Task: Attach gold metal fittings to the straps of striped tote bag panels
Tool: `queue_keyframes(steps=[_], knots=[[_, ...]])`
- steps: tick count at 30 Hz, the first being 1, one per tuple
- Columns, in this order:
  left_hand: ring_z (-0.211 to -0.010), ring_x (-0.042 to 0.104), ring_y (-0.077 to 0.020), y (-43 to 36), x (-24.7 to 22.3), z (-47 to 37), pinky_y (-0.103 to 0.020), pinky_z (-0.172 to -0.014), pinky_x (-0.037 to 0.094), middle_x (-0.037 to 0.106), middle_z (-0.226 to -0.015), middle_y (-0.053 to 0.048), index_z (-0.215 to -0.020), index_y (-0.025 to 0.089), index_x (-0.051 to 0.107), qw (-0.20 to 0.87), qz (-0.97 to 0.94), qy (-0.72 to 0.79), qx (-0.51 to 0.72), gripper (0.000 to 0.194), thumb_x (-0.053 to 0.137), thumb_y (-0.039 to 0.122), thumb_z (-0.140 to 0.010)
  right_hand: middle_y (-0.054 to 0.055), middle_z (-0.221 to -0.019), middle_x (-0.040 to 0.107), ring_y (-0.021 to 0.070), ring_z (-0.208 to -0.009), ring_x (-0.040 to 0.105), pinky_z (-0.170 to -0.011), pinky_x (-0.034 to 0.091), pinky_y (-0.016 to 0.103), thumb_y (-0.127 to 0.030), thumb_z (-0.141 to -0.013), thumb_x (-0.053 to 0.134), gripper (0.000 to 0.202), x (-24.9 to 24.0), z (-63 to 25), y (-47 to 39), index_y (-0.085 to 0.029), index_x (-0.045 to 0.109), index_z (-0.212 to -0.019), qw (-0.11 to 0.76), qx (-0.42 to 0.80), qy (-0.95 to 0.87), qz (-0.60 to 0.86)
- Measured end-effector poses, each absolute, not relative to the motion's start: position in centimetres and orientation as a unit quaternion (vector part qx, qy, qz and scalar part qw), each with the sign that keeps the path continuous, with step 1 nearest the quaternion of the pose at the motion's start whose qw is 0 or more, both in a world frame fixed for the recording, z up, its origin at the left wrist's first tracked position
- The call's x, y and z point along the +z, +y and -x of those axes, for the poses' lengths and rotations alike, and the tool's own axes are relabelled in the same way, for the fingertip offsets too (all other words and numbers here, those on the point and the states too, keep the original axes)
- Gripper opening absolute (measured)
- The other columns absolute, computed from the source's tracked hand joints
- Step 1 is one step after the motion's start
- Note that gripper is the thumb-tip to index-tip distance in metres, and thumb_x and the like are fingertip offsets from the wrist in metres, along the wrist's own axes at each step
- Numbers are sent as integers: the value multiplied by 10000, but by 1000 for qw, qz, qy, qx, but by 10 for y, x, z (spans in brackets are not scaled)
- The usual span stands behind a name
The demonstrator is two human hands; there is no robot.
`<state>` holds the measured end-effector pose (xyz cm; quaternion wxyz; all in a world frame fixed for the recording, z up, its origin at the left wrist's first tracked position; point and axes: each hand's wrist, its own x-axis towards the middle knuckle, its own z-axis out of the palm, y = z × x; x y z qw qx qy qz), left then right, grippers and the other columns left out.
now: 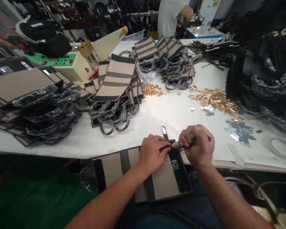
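Observation:
A beige bag panel (pixel 163 181) with black bands lies across my lap and the table's front edge. My left hand (pixel 152 152) rests on its far part, fingers pinched together at the black end strip. In my right hand (pixel 197 143) is a closed-fist grip on a hand tool (pixel 177 145) with a thick pale-grey end. That end presses at the strip's far corner, beside my left fingertips; the exact contact is hidden. A small metal plate (pixel 175 164) sits in the strip. Beyond the corner sticks out a dark tab (pixel 165 132) with a shiny metal tip.
Stacked panels with plastic-wrapped handles stand at left (pixel 21 82), centre (pixel 119 78) and back (pixel 146 47). Gold metal fittings (pixel 216 100) and grey metal plates (pixel 240 132) lie at right, near a tape roll (pixel 282 149). Black bags (pixel 264 73) pile up there. Behind is a machine (pixel 69 65) and another person (pixel 170 19).

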<state>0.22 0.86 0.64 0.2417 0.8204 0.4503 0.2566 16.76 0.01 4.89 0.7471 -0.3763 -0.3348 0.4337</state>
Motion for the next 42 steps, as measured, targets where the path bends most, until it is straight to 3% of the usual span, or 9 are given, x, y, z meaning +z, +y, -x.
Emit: queue_keyframes(steps=[4, 8, 13, 18, 23, 29, 35, 39, 42], knots=[[-1062, 666, -251, 14, 13, 4, -381, -922, 469, 778, -1125, -14, -1253, 284, 740, 268, -804, 476, 235, 370, 808, 362, -898, -27, -577, 492, 140, -540, 457, -543, 368, 322, -306, -1022, 650, 429, 51, -156, -8, -228, 493, -630, 647, 382, -509, 421], [-1028, 710, -257, 28, 34, 10, -331, -827, 483, 798, -1123, -24, -1133, 297, 790, 304, -796, 512, 107, 293, 708, 479, -918, -22, -610, 506, 140, -578, 443, -574, 343, 329, -320, -1026, 640, 432, 53, -156, -11, -218, 505, -629, 578, 340, -599, 439], [-803, 706, -251, 42, 55, 8, -316, -684, 443, 785, -826, -44, -834, 252, 820, 319, -776, 544, 9, 283, 717, 516, -842, -24, -577, 525, 146, -553, 467, -569, 365, 329, -351, -1032, 643, 458, 50, -159, -9, -225, 501, -615, 584, 371, -579, 432], [-715, 669, -199, 54, 48, 9, -279, -613, 416, 762, -759, -9, -839, 251, 833, 378, -751, 540, -8, 291, 765, 528, -785, -40, -501, 486, 146, -468, 465, -484, 357, 319, -343, -1030, 662, 469, 65, -159, -8, -237, 490, -606, 627, 419, -508, 416], [-711, 654, -175, 66, 35, 12, -271, -604, 401, 745, -742, 8, -795, 236, 826, 426, -740, 520, -7, 297, 820, 528, -742, -42, -529, 475, 137, -454, 446, -450, 366, 312, -288, -996, 702, 427, 97, -154, -13, -232, 507, -620, 698, 392, -505, 322], [-645, 614, -168, 67, 37, 13, -281, -575, 373, 690, -652, 15, -735, 222, 803, 440, -733, 519, -2, 292, 811, 514, -737, -24, -532, 485, 153, -502, 462, -495, 363, 326, -310, -1033, 647, 467, 65, -149, -11, -234, 510, -593, 618, 404, -529, 417], [-653, 602, -161, 70, 32, 14, -277, -585, 368, 688, -672, 13, -756, 221, 809, 443, -738, 509, 4, 276, 813, 496, -750, -33, -545, 463, 149, -480, 438, -492, 341, 339, -295, -1029, 648, 442, 75, -145, -9, -239, 502, -616, 639, 404, -532, 382], [-626, 553, -145, 72, 27, 14, -284, -584, 336, 604, -595, 25, -667, 197, 764, 446, -750, 488, 7, 363, 797, 547, -758, -14, -569, 489, 154, -532, 447, -534, 353, 340, -341, -1042, 637, 473, 73, -137, -8, -228, 517, -600, 544, 391, -607, 427], [-606, 520, -135, 72, 28, 15, -288, -581, 322, 549, -553, 33, -609, 189, 720, 444, -755, 483, 9, 416, 782, 571, -762, -11, -592, 491, 154, -560, 442, -549, 357, 334, -356, -1041, 635, 472, 61, -137, -8, -223, 501, -608, 519, 372, -634, 436]])
